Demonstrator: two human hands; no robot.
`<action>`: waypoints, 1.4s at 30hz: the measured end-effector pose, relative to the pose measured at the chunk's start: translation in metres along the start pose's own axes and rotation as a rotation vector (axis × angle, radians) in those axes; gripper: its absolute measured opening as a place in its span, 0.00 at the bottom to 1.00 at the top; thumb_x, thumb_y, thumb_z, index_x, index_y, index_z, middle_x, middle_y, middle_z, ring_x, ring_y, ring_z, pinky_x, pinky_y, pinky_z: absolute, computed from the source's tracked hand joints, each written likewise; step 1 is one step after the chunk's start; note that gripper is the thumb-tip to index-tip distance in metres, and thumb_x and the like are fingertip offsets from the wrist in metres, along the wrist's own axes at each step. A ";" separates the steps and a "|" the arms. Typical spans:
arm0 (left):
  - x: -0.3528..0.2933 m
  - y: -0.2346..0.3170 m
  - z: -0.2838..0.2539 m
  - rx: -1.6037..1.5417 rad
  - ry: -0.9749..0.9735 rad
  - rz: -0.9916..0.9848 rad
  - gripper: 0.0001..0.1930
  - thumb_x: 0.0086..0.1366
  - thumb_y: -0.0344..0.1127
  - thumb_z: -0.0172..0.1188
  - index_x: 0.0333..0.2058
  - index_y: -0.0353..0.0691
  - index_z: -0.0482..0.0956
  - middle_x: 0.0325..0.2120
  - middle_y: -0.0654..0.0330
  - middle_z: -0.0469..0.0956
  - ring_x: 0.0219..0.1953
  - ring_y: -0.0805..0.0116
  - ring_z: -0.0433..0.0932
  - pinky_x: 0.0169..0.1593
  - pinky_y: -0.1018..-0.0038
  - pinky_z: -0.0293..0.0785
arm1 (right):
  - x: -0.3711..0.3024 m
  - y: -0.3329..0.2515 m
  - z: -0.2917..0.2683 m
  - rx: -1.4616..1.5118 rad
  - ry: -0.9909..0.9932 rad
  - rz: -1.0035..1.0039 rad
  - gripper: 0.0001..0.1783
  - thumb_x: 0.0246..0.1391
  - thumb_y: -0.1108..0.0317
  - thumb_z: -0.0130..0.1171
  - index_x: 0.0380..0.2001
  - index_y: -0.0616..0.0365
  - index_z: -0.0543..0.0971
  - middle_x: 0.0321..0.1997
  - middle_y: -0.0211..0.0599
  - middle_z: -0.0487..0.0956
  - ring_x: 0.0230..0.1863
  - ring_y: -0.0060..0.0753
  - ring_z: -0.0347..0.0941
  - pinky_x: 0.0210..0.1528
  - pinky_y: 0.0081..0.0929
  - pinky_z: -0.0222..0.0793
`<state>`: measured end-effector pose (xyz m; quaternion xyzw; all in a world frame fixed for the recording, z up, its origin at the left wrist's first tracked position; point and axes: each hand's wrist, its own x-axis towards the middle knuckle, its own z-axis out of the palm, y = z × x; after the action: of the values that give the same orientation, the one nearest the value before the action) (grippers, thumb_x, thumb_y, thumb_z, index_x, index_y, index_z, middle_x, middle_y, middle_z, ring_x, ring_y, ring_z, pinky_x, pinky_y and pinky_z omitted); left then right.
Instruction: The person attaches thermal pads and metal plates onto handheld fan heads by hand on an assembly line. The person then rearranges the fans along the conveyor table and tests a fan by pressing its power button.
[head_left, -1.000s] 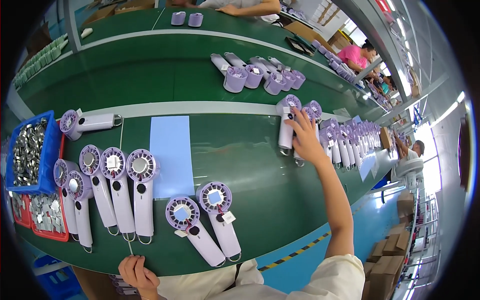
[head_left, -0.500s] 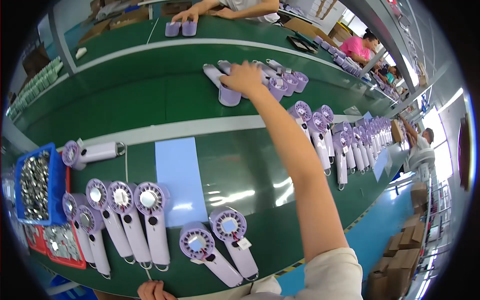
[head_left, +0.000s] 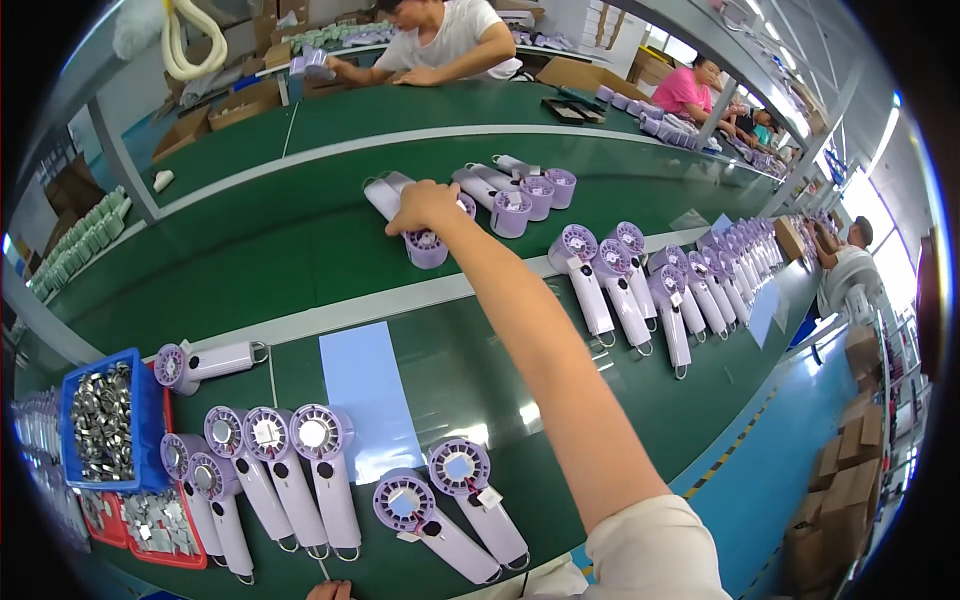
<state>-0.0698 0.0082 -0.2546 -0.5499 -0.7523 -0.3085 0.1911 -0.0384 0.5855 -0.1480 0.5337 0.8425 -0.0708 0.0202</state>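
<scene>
On the far green surface, my right hand (head_left: 425, 208) reaches over two lilac handheld fans. Its fingers curl over them, and the front fan's round head (head_left: 427, 250) shows below the palm. Pale handles (head_left: 383, 196) stick out left of the hand; the grip itself is partly hidden. Just right of it lie several more lilac handheld fans (head_left: 511, 212). My left hand (head_left: 330, 591) shows only as a sliver at the lower edge, nearest a row of fans (head_left: 313, 435). Two fans with square pads on their heads (head_left: 460, 466) lie between my arms.
A blue bin (head_left: 160, 420) of shiny metal parts and a red tray (head_left: 165, 555) of small pieces stand left. Beside the fans lies a blue sheet (head_left: 370, 400). A pale rail (head_left: 300, 328) divides the green surfaces. More fans (head_left: 720, 265) line the right. A co-worker (head_left: 450, 45) sits opposite.
The view has shifted upward. My right hand has come slightly nearer and leftward, its fingers now lower over the fans. Across the table, the co-worker's hand has moved left with lilac parts in it.
</scene>
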 end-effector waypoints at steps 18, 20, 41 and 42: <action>-0.013 -0.016 0.007 -0.103 -0.024 0.027 0.12 0.59 0.29 0.47 0.36 0.29 0.76 0.36 0.48 0.74 0.39 0.47 0.72 0.45 0.56 0.69 | -0.410 0.209 -0.003 -0.344 -0.027 -0.281 0.29 0.25 0.57 0.73 0.35 0.62 0.82 0.62 0.55 0.64 0.61 0.52 0.62 0.65 0.50 0.54; -0.013 -0.015 0.005 -0.064 -0.026 0.039 0.12 0.60 0.29 0.46 0.36 0.29 0.76 0.36 0.48 0.74 0.40 0.46 0.72 0.45 0.56 0.68 | -0.424 0.228 0.005 -0.361 -0.109 -0.311 0.29 0.24 0.59 0.74 0.35 0.62 0.82 0.63 0.50 0.64 0.65 0.49 0.60 0.69 0.56 0.49; -0.020 -0.021 0.013 -0.081 -0.024 0.065 0.13 0.61 0.28 0.46 0.37 0.26 0.77 0.38 0.46 0.74 0.40 0.47 0.73 0.47 0.57 0.69 | -0.428 0.300 0.013 -0.487 -0.051 0.100 0.22 0.35 0.77 0.62 0.40 0.58 0.80 0.71 0.44 0.57 0.73 0.55 0.47 0.70 0.66 0.39; -0.021 -0.022 0.013 -0.074 -0.023 0.051 0.13 0.61 0.28 0.46 0.37 0.26 0.77 0.38 0.46 0.74 0.40 0.47 0.73 0.47 0.57 0.69 | -0.431 0.295 0.016 -0.497 0.028 0.111 0.24 0.35 0.77 0.61 0.43 0.57 0.79 0.71 0.47 0.57 0.73 0.57 0.47 0.70 0.67 0.39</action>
<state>-0.0829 -0.0023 -0.2830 -0.5792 -0.7282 -0.3246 0.1699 0.4124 0.3205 -0.1458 0.5586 0.8036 0.1471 0.1432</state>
